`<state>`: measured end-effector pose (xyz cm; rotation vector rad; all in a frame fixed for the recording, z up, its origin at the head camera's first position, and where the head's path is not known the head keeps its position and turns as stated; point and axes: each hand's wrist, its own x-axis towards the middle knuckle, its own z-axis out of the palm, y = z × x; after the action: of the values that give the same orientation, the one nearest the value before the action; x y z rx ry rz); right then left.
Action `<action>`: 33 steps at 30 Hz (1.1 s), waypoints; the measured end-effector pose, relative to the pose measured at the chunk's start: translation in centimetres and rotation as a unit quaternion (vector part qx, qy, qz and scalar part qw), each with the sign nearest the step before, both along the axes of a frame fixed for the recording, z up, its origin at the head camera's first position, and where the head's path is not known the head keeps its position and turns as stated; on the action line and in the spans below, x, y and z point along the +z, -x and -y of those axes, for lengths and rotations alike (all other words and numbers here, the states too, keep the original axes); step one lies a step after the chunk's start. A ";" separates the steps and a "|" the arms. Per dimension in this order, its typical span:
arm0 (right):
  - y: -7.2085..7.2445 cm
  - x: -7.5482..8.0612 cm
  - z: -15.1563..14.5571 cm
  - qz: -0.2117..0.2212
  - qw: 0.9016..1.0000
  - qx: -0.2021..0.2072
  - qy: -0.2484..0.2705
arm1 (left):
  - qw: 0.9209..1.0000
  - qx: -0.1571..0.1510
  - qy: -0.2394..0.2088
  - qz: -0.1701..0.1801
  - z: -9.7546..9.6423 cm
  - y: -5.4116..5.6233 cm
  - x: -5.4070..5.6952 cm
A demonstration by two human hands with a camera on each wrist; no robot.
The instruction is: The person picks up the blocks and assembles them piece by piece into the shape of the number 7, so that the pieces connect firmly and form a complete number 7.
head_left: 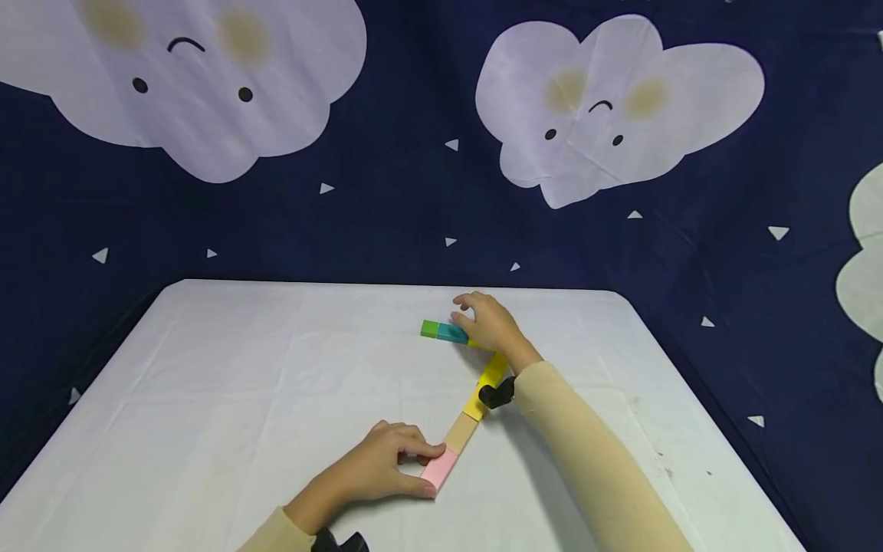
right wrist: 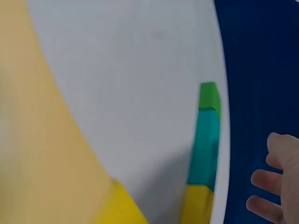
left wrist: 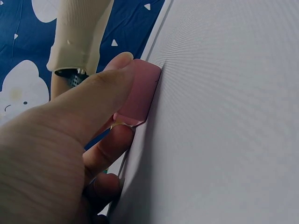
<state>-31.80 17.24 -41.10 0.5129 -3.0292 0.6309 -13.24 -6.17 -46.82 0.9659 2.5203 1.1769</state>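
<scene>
Coloured blocks lie end to end in a bent row on the white table. My left hand [head_left: 386, 464] pinches the pink block [head_left: 440, 469] at the near end, thumb on one side and fingers on the other. Beyond the pink come a tan block [head_left: 461, 433] and yellow pieces [head_left: 493, 371]. Past the bend, a yellow block [right wrist: 198, 205], a teal block [head_left: 451, 333] and a green block [head_left: 429, 329] run leftward. My right hand [head_left: 491, 323] is over the bend with fingers loosely spread, holding nothing, and hides the corner in the head view.
The table [head_left: 228, 399] has rounded far corners. Behind it hangs a dark blue cloth [head_left: 400, 215] printed with white clouds and small triangles. A black wrist strap piece [head_left: 498, 392] overlaps the yellow pieces in the head view.
</scene>
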 end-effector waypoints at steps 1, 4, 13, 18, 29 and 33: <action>-0.1 -0.2 0.4 0.003 1.000 0.005 -0.012 | 1.000 0.000 -0.001 -0.001 0.0 0.0 0.0; -0.4 -0.6 1.5 0.009 0.999 0.020 -0.044 | 1.000 -0.001 -0.007 -0.006 0.0 -0.1 -0.1; -0.7 -1.4 3.9 -0.013 0.989 0.046 -0.140 | 1.000 -0.004 -0.011 -0.022 -0.2 -0.3 -0.2; -0.6 -1.7 3.9 -0.020 0.987 0.040 -0.155 | 1.000 -0.004 -0.012 -0.014 -0.3 -0.3 -0.1; -1.2 -0.5 2.3 0.000 0.997 0.022 -0.068 | 1.000 -0.004 -0.011 -0.008 -0.2 -0.3 -0.2; -1.2 0.3 1.5 0.001 1.000 0.004 -0.011 | 1.000 -0.003 -0.006 0.000 -0.1 -0.2 -0.1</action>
<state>-30.59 15.75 -40.75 0.5253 -3.0408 0.5988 -13.00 -6.06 -46.90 0.9761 2.5105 1.1907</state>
